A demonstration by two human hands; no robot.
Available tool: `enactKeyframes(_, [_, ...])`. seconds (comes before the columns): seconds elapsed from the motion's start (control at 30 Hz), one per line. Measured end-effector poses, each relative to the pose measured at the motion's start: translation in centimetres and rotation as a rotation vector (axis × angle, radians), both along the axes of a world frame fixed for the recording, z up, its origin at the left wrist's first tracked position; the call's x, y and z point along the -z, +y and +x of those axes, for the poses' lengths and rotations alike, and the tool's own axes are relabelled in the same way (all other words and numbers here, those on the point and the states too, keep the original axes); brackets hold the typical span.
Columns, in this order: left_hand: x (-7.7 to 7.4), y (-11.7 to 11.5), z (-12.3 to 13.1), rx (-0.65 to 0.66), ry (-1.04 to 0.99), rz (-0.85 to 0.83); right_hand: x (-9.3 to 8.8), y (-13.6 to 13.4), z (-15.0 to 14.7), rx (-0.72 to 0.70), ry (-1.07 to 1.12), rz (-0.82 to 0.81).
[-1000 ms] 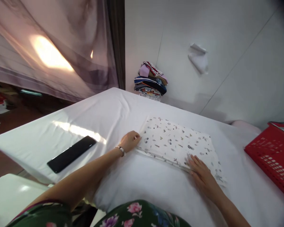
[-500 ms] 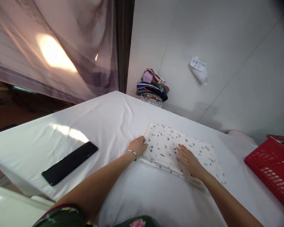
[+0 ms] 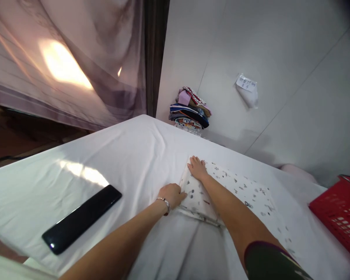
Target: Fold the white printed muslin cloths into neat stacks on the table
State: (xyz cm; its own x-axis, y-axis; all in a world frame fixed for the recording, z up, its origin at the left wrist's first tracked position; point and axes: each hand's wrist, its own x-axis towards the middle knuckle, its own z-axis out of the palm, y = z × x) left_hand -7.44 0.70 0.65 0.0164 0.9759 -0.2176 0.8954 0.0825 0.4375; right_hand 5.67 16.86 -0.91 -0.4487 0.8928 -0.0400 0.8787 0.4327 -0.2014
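A folded white cloth with a small scattered print [image 3: 245, 190] lies flat on the white-covered table [image 3: 125, 155]. My left hand [image 3: 171, 195], with a bracelet at its wrist, is closed on the cloth's near left edge, the thumb on top and the other fingers partly hidden. At the far left corner my right hand [image 3: 197, 168] presses down with its fingers stretched out flat. The right forearm crosses over the cloth and covers part of its middle.
A long glossy black object [image 3: 81, 217] rests on the table to the left. On the right stands a red plastic basket [image 3: 338, 217]. Behind the table's far edge is a stack of folded fabrics [image 3: 189, 111], beside the wall. A sheer curtain [image 3: 111, 50] hangs at left.
My right hand has slid left and away from me, from the cloth's middle to its far left corner. My left hand stays at the near left edge. The view has shifted slightly.
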Motion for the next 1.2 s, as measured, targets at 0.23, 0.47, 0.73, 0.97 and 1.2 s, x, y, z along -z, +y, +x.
enactKeyframes(0.23, [-1.1,-0.1,-0.3,0.057,0.003,-0.067,0.7,0.0,-0.1,-0.011,-0.009,-0.021])
enactKeyframes(0.47, [-1.4,0.1,-0.9,0.073,0.051,-0.109,-0.8,-1.0,-0.3,-0.009,0.022,-0.078])
enactKeyframes(0.73, [-1.4,0.7,-1.4,0.191,0.113,-0.104,-1.1,-7.9,2.4,-0.117,0.127,-0.024])
enactKeyframes(0.97, [-2.5,1.1,-1.3,0.203,0.118,-0.18,-3.3,-10.9,9.8,-0.038,0.169,0.027])
enactKeyframes(1.2, [-3.9,1.4,-0.4,0.111,0.277,-0.07,-2.2,-14.9,19.2,0.125,0.235,-0.068])
